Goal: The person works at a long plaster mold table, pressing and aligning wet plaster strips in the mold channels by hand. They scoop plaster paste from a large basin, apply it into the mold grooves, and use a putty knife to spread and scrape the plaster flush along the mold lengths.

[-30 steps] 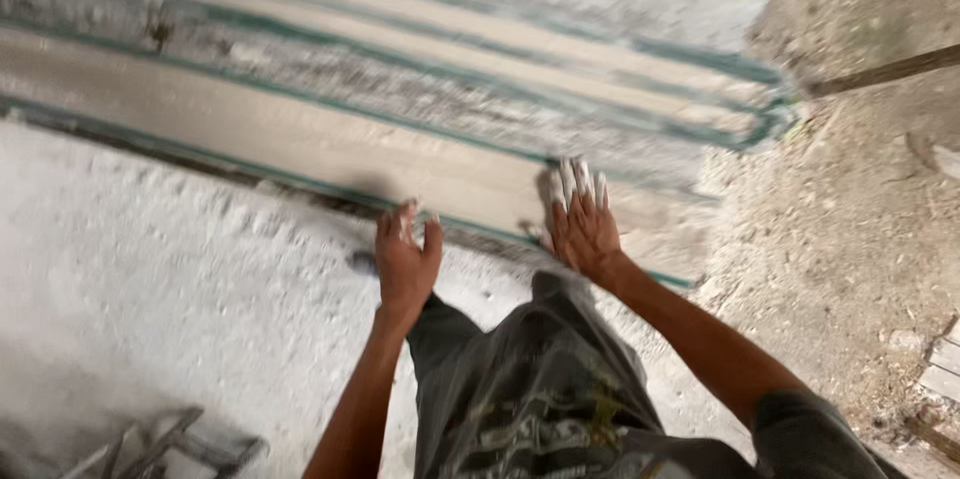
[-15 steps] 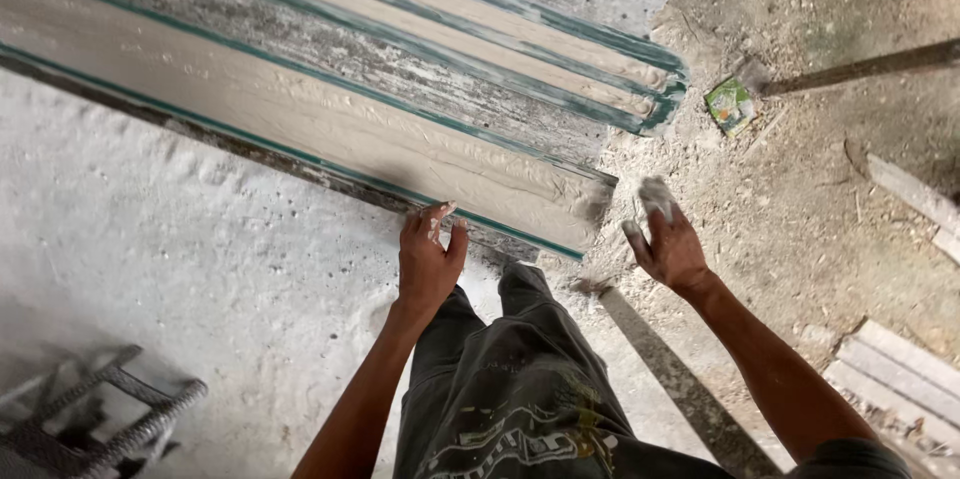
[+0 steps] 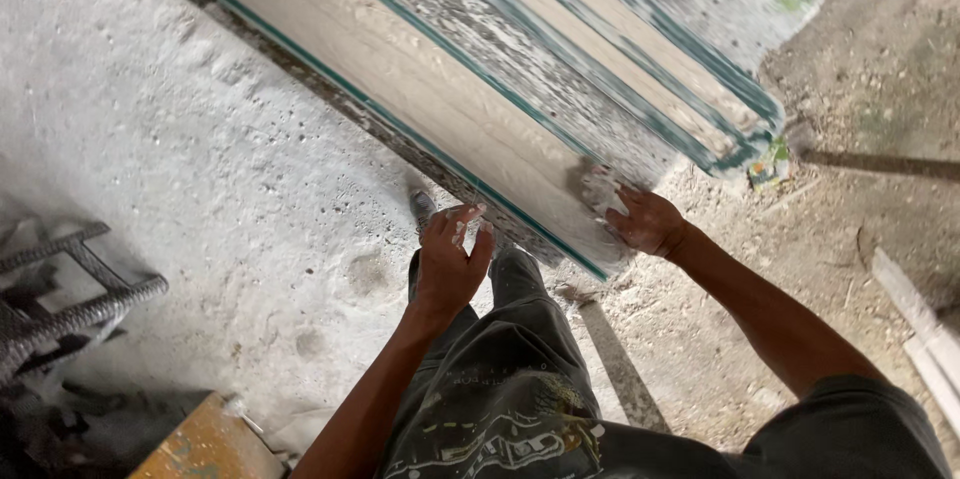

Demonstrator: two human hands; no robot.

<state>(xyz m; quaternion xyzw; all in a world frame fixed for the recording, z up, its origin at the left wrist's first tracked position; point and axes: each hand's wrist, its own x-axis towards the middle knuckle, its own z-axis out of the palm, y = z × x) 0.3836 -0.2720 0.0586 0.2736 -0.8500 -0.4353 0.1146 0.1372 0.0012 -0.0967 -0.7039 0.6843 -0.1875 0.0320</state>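
Your right hand (image 3: 648,222) is on the near end of the stack of boards (image 3: 480,89), fingers spread and pressing the end corner; contact is there, but I cannot tell if it's a closed grip or just a flat touch. Your left hand (image 3: 450,261) hangs free above your knee, fingers loosely curled and apart, holding nothing, close to the lower edge of the boards but not touching. The boards lie flat on the ground, running diag. from top left to the right hand; they're long, pale and dusty w/ green edges, several laid side by side. Concrete floor (image 3: 180,139) to the left, dirt and rubble (image 3: 850,269) to the right. Steel bars (image 3: 70,309) sit at far left, an orange block (image 3: 205,444) at the bottom edge, loose wood strips (image 3: 915,314) at right.
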